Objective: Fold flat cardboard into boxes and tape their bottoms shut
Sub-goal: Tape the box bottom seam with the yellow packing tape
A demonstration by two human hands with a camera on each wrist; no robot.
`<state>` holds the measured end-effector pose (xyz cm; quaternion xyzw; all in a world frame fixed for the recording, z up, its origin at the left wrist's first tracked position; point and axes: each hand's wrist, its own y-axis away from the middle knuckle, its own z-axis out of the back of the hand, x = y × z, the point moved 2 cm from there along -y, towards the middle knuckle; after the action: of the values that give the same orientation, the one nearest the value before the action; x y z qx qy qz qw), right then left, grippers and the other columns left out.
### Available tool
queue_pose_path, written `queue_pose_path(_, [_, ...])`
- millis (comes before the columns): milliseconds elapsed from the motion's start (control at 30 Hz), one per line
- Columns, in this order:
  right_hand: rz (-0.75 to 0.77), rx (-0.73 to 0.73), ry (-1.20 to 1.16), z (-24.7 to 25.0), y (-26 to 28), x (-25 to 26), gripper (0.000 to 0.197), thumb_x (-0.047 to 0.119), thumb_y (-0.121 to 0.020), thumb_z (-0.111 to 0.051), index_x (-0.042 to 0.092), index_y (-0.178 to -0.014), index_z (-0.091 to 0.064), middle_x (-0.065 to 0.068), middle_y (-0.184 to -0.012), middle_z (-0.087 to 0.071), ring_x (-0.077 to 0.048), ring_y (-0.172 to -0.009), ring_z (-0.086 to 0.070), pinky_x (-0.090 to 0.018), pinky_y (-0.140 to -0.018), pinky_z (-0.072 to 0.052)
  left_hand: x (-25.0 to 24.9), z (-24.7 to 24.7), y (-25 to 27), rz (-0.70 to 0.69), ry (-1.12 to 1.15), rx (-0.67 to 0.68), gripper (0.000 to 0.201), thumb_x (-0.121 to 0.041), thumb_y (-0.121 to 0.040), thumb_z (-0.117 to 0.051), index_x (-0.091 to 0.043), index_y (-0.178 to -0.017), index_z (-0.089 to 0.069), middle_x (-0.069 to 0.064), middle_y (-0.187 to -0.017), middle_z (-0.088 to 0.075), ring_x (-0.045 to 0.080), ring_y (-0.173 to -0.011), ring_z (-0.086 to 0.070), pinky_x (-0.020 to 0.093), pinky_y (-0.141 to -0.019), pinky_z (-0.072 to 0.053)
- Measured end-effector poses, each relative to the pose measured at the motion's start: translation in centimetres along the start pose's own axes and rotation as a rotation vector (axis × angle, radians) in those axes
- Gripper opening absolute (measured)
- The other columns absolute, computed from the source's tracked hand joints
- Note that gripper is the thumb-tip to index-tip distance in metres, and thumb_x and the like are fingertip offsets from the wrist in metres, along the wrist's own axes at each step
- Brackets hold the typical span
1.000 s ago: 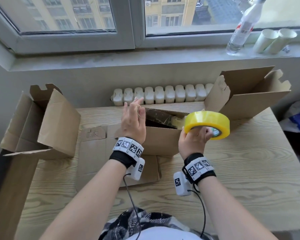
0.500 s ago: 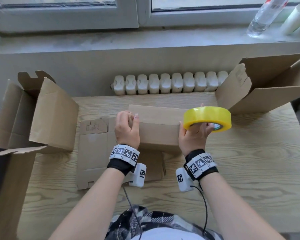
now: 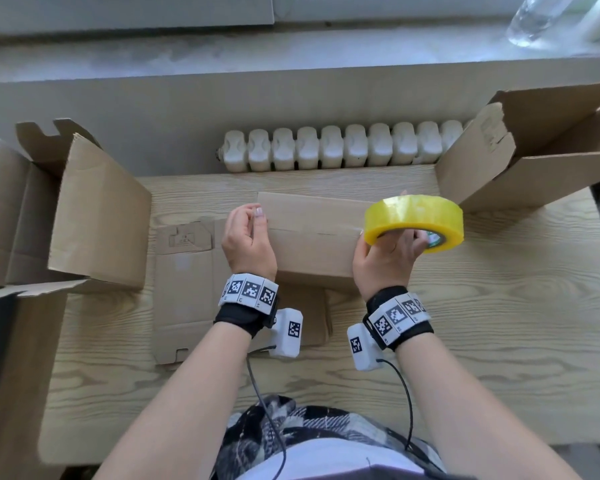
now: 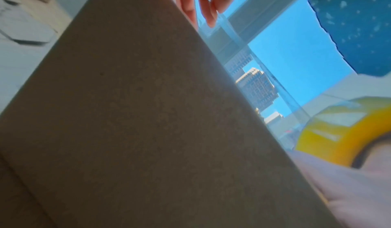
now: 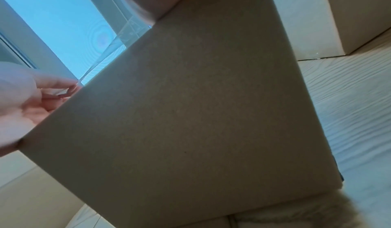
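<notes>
A brown cardboard box [image 3: 312, 251] stands in the middle of the wooden table [image 3: 499, 323] with its upper flaps folded shut. My right hand [image 3: 400, 239] grips a yellow tape roll [image 3: 413, 216] over the box's right end. My left hand [image 3: 255, 218] pinches the free end of the clear tape at the box's left end. The clear tape strip [image 4: 264, 74] runs taut from my left fingertips [image 4: 208, 12] to the tape roll [image 4: 330, 131], just above the box top. In the right wrist view the box wall [image 5: 190, 114] fills the picture and my left hand [image 5: 61, 91] shows beside it.
A flat cardboard blank [image 3: 187, 282] lies on the table under and left of the box. One open box [image 3: 97, 216] stands at the left edge, another open box [image 3: 534, 168] at the back right. A white radiator [image 3: 340, 147] runs behind the table; a plastic bottle [image 3: 534, 15] stands on the sill.
The box's upper flaps, open a second ago, are now folded shut. My left hand left the flap and took the tape end at the box's left edge; tape now spans the top.
</notes>
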<state>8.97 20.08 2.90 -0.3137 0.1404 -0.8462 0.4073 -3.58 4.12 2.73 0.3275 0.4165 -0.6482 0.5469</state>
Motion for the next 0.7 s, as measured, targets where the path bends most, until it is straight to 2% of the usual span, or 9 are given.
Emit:
queue_pose_path(133, [0.089,0.065,0.116,-0.5,0.1,0.4,0.047,-0.01,-0.064,-0.062,0.009,-0.099,-0.037,-0.016,-0.076,-0.058,-0.036,-0.079,-0.058,-0.044,-0.089,-0.027,0.4,0.1,-0.4,0.145,0.067,-0.107,0.026,-0.022,-0.096,-0.053,-0.011,-0.075,-0.064,0.002,-0.091,-0.065,0.007,-0.085,-0.056,0.017,-0.081,-0.042])
queue_pose_path(167, [0.122,0.084,0.152,-0.6,0.1,0.5,0.047,-0.011,-0.061,-0.062,0.011,-0.095,-0.037,-0.014,-0.073,-0.056,-0.036,-0.076,-0.059,-0.045,-0.088,-0.028,0.5,0.2,-0.6,0.181,0.07,-0.124,0.027,-0.021,-0.096,-0.054,-0.013,-0.072,-0.063,0.003,-0.091,-0.064,0.005,-0.082,-0.055,0.017,-0.08,-0.042])
queue_pose_path(200, [0.151,0.102,0.184,-0.7,0.0,0.5,0.047,-0.011,-0.06,-0.062,0.011,-0.093,-0.037,-0.013,-0.072,-0.055,-0.035,-0.074,-0.059,-0.045,-0.087,-0.028,0.4,0.2,-0.8,0.212,0.063,-0.128,0.028,-0.02,-0.096,-0.056,-0.015,-0.07,-0.063,0.004,-0.092,-0.062,0.001,-0.079,-0.053,0.016,-0.079,-0.041])
queue_pose_path(267, [0.189,0.127,0.238,-0.8,0.0,0.4,0.045,-0.011,-0.06,-0.06,0.013,-0.09,-0.037,-0.011,-0.07,-0.052,-0.033,-0.072,-0.058,-0.045,-0.086,-0.028,0.4,0.4,-1.2,0.237,0.027,-0.115,0.028,-0.019,-0.095,-0.059,-0.013,-0.068,-0.065,0.004,-0.092,-0.061,0.002,-0.076,-0.052,0.018,-0.077,-0.04])
queue_pose_path(333, [0.207,0.135,0.273,-0.8,0.1,0.1,0.04,-0.01,-0.061,-0.055,0.013,-0.089,-0.037,-0.011,-0.07,-0.051,-0.033,-0.071,-0.057,-0.045,-0.086,-0.028,0.5,0.6,-1.6,0.199,-0.038,-0.078,0.03,-0.021,-0.095,-0.06,-0.005,-0.07,-0.067,0.005,-0.089,-0.063,0.012,-0.077,-0.053,0.023,-0.076,-0.041])
queue_pose_path(400, [0.208,0.136,0.289,-0.8,0.3,-0.2,0.038,-0.01,-0.063,-0.053,0.012,-0.089,-0.037,-0.011,-0.07,-0.05,-0.033,-0.071,-0.056,-0.046,-0.086,-0.029,0.7,0.8,-1.7,0.144,-0.096,-0.029,0.031,-0.024,-0.095,-0.059,-0.005,-0.072,-0.068,0.004,-0.081,-0.064,0.021,-0.077,-0.057,0.032,-0.074,-0.045])
queue_pose_path(567, [0.192,0.125,0.292,-0.9,0.3,0.0,0.041,-0.012,-0.06,-0.055,0.012,-0.088,-0.037,-0.011,-0.07,-0.049,-0.033,-0.071,-0.055,-0.047,-0.088,-0.028,0.3,1.7,-1.3,0.113,-0.177,0.017,0.038,-0.029,-0.098,-0.054,-0.007,-0.068,-0.064,0.007,-0.063,-0.063,0.028,-0.063,-0.056,0.038,-0.062,-0.048])
queue_pose_path(633, [0.195,0.118,0.306,-0.9,0.2,0.1,0.042,-0.013,-0.059,-0.057,0.013,-0.085,-0.036,-0.011,-0.069,-0.049,-0.033,-0.07,-0.055,-0.046,-0.088,-0.028,0.2,1.9,-1.2,0.146,-0.165,0.018,0.039,-0.029,-0.099,-0.054,-0.006,-0.07,-0.067,0.007,-0.065,-0.066,0.028,-0.066,-0.06,0.037,-0.065,-0.051])
queue_pose_path(700, [0.201,0.111,0.319,-0.9,0.2,0.1,0.041,-0.013,-0.059,-0.057,0.014,-0.083,-0.036,-0.011,-0.068,-0.048,-0.032,-0.069,-0.055,-0.046,-0.088,-0.028,0.2,2.0,-1.1,0.196,-0.129,0.021,0.036,-0.029,-0.099,-0.054,-0.011,-0.074,-0.072,0.001,-0.069,-0.069,0.023,-0.071,-0.064,0.034,-0.07,-0.053])
